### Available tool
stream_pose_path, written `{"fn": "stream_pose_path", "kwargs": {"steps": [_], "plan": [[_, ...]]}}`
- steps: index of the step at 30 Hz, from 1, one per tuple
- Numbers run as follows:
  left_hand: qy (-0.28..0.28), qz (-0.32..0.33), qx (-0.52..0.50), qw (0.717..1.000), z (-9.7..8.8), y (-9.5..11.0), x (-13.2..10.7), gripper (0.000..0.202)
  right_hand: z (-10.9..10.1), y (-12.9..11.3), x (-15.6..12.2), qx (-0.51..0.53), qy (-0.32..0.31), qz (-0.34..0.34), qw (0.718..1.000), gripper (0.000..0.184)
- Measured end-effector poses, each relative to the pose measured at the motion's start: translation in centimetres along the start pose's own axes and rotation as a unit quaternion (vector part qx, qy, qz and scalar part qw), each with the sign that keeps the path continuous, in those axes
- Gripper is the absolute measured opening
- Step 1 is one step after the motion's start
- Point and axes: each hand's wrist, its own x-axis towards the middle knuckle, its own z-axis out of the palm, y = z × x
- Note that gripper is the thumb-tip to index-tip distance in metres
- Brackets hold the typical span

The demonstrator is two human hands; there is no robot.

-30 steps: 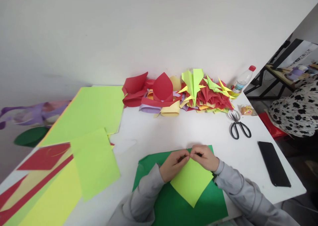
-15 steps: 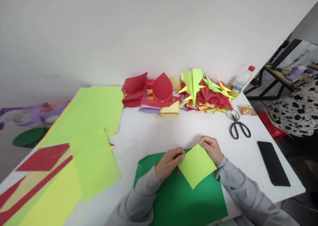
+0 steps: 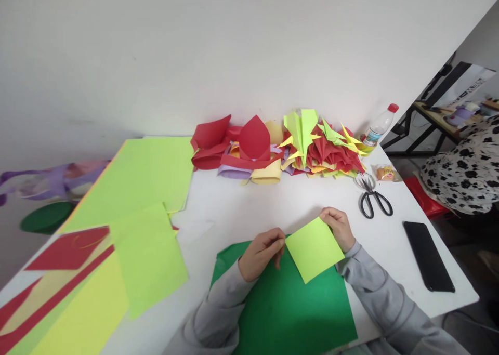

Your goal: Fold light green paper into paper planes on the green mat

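A small lime-green paper square (image 3: 314, 249) is held just above a dark green sheet (image 3: 288, 308) on the white table (image 3: 249, 204). My right hand (image 3: 340, 228) pinches the square's far corner. My left hand (image 3: 260, 252) has curled fingers at the square's left corner; whether it still grips the corner is hard to tell. Both arms wear grey sleeves.
A heap of folded red, yellow and green paper shapes (image 3: 284, 147) lies at the table's back. Black scissors (image 3: 372, 196), a plastic bottle (image 3: 379, 127) and a black phone (image 3: 428, 255) are at the right. Large lime, yellow and red sheets (image 3: 128, 220) cover the left. A person in spotted clothing (image 3: 463, 173) sits far right.
The paper square has been lifted and turned to the right with my right hand. My hands, together at one corner a second ago, have moved apart.
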Motion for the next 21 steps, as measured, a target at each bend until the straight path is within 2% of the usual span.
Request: {"fn": "stream_pose_path", "kwargs": {"steps": [15,18,21], "plan": [[0.045,0.006,-0.028,0.999,-0.2,-0.1,-0.2,0.028,-0.5,0.6,0.2,0.018,-0.007,-0.002,1.000,0.033],[0.048,0.009,-0.013,0.999,-0.2,0.2,-0.2,0.030,0.1,0.9,-0.2,0.003,-0.056,0.005,0.998,0.035],[0.023,0.007,0.020,1.000,0.3,0.7,-0.1,0.032,1.3,1.0,-1.0,-0.022,-0.128,0.015,0.991,0.038]]}}
